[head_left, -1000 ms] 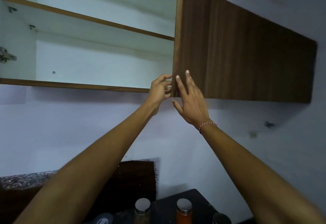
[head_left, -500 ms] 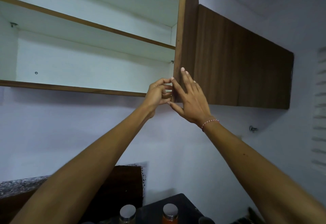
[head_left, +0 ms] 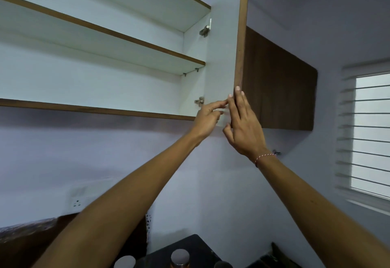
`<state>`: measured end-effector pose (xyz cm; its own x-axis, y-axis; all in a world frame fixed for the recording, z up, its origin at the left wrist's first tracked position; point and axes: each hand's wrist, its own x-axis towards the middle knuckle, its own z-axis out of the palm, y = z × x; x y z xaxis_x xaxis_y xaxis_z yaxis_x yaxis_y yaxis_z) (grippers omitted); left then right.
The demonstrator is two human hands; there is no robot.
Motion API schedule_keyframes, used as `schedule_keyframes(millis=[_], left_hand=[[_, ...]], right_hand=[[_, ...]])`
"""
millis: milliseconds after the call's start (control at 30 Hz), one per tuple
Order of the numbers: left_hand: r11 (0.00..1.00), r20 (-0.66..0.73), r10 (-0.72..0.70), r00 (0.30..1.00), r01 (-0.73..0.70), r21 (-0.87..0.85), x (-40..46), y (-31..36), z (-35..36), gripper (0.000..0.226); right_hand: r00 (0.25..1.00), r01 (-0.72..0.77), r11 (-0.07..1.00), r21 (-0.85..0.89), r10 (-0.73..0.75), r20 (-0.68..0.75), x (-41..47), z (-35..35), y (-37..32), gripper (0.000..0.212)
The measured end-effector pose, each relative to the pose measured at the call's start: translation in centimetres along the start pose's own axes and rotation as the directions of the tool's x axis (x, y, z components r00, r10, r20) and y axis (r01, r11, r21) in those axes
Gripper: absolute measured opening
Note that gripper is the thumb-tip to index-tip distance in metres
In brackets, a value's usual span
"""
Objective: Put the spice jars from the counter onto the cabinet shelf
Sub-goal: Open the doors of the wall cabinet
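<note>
The wall cabinet stands open, its white lower shelf point(head_left: 90, 107) and middle shelf point(head_left: 130, 42) bare. Its door point(head_left: 223, 61) is swung out, white inner face toward me. My left hand point(head_left: 207, 118) touches that inner face near the bottom corner with its index finger stretched out. My right hand point(head_left: 242, 124) lies flat with straight fingers on the door's brown outer side, thumb below the bottom edge. Far below, at the bottom edge of the view, two spice jars show only their metal lids point(head_left: 124, 262) point(head_left: 180, 256) on a dark counter point(head_left: 196, 244).
A second, closed brown cabinet door point(head_left: 280, 88) hangs to the right. A window with blinds point(head_left: 367, 132) fills the right wall. A wall socket point(head_left: 77, 203) sits low on the left. Two hinges point(head_left: 199, 101) hold the open door.
The door has swung further open to the right, so its white inner face now shows. Both hands followed it, and my left hand's fingers uncurled from the door's edge.
</note>
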<state>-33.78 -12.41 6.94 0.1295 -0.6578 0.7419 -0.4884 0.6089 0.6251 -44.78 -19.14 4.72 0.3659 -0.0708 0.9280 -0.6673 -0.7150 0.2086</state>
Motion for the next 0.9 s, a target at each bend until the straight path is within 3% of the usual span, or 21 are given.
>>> schedule_keyframes(millis=[67, 133, 267, 333, 467, 733, 900], left_hand=[[0.994, 0.042, 0.058, 0.997, -0.061, 0.085, 0.7, -0.8, 1.1, 0.049], [0.942, 0.120, 0.149, 0.982, -0.178, 0.284, 1.4, -1.7, 2.1, 0.054], [0.637, 0.335, 0.218, 0.917, -0.393, 0.663, 3.1, -4.0, 4.2, 0.067], [0.517, 0.390, 0.226, 0.893, -0.449, 0.729, 4.2, -5.1, 5.5, 0.069], [0.401, 0.437, 0.245, 0.865, -0.501, 0.767, 6.1, -7.3, 8.4, 0.069], [0.291, 0.527, 0.122, 0.841, -0.538, 0.791, 9.4, -10.6, 14.2, 0.066], [0.352, 0.533, 0.091, 0.841, -0.528, 0.773, 9.9, -12.4, 15.5, 0.073]], right_hand=[[1.000, -0.003, 0.998, -0.058, 0.003, -0.003, -0.5, -0.3, 1.4, 0.068], [1.000, -0.012, 0.993, -0.115, 0.011, -0.004, -1.0, -0.6, 3.0, 0.068], [0.999, -0.032, 0.982, -0.184, 0.033, 0.005, -2.0, -1.1, 6.2, 0.068], [0.999, -0.041, 0.975, -0.216, 0.044, 0.008, -2.5, -1.1, 7.8, 0.069], [0.996, -0.087, 0.957, -0.276, 0.093, 0.010, -3.7, -1.0, 11.6, 0.068], [0.974, -0.075, 0.886, -0.457, 0.164, 0.159, -5.5, 0.8, 18.9, 0.064], [0.971, -0.033, 0.867, -0.497, 0.146, 0.190, -5.8, 1.2, 21.1, 0.065]])
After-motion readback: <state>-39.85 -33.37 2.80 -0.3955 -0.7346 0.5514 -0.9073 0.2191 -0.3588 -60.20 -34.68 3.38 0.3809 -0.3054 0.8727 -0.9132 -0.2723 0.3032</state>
